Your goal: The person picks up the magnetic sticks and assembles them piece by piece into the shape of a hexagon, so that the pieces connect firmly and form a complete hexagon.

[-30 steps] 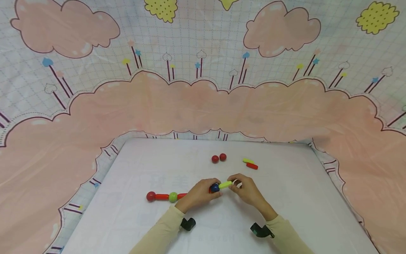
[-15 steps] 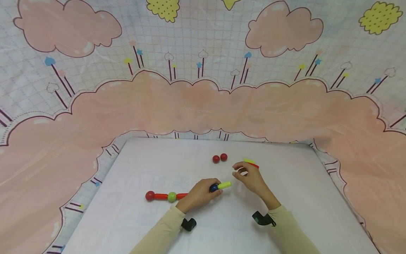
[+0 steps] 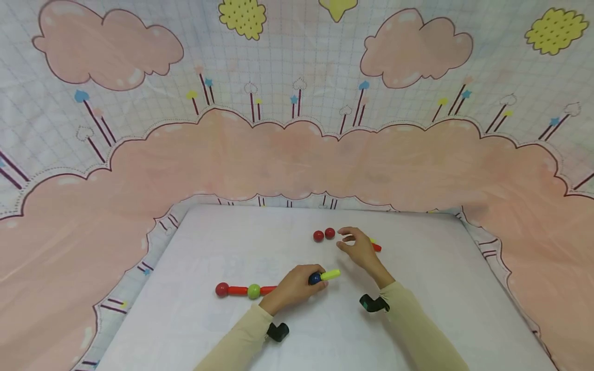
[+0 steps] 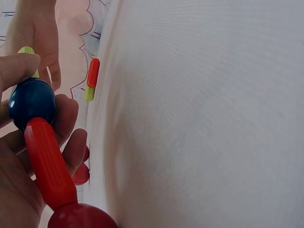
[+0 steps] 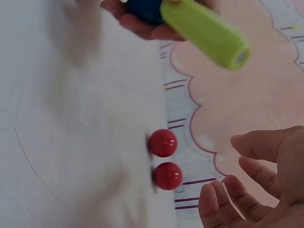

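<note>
Blue ball [image 3: 314, 279] gripped in the left hand [image 3: 295, 284], yellow-green rod [image 3: 331, 275] poking out; at two o'clock, right hand [image 3: 362, 250] free, fingers parted, near two red balls [image 3: 330, 233].

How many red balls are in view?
4: a loose red ball on the table, another loose ball beside it, a third ball ending the chain, and a fourth ball joined by a red rod to the blue ball. More may be hidden.

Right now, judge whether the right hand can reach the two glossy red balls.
Probably yes: the right hand looks empty, its fingers near the two glossy red balls, with nothing visible between.
</note>
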Motion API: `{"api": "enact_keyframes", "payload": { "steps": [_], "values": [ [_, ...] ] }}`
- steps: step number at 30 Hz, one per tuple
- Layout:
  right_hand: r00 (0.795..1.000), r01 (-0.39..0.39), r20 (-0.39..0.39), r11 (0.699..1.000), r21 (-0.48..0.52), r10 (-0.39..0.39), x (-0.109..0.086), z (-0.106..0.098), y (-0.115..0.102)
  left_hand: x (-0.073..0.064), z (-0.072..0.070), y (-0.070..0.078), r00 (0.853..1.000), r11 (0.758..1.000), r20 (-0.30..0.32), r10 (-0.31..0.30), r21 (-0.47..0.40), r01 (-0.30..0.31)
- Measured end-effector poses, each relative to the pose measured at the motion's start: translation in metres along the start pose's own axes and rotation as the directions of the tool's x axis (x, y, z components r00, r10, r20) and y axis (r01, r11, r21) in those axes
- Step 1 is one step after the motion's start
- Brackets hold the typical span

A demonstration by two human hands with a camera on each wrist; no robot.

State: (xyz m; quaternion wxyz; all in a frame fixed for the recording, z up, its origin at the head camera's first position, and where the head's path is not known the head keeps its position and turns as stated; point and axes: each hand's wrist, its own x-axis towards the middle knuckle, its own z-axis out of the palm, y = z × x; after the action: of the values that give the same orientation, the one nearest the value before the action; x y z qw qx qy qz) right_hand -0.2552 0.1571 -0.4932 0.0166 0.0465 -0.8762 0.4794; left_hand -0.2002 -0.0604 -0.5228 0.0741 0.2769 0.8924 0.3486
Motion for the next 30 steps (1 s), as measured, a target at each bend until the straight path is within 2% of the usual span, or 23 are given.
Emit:
{"api": "enact_keyframes", "payload": {
  "steps": [7,17,24,30],
  "values": [
    [0.999,-0.051,-0.007,0.993,-0.106,0.051,0.017,0.014,0.008,0.0,0.001,0.0,1.0,1.0,-0.017,0.018,0.011,-0.017],
    [0.992,-0.114,0.027,0.982,-0.15,0.12,0.035,0.03,0.018,-0.001,0.004,-0.003,1.0,1.0,-0.013,0.016,0.009,-0.015],
    [0.99,-0.109,0.065,0.975,-0.194,0.124,0.043,0.036,0.021,-0.002,0.005,-0.003,0.999,0.999,-0.025,0.039,0.014,-0.039],
    [0.989,-0.121,0.056,0.968,-0.222,0.136,0.047,0.037,0.019,-0.002,0.003,-0.003,0.999,0.999,-0.03,0.04,0.027,-0.039]
  ]
}}
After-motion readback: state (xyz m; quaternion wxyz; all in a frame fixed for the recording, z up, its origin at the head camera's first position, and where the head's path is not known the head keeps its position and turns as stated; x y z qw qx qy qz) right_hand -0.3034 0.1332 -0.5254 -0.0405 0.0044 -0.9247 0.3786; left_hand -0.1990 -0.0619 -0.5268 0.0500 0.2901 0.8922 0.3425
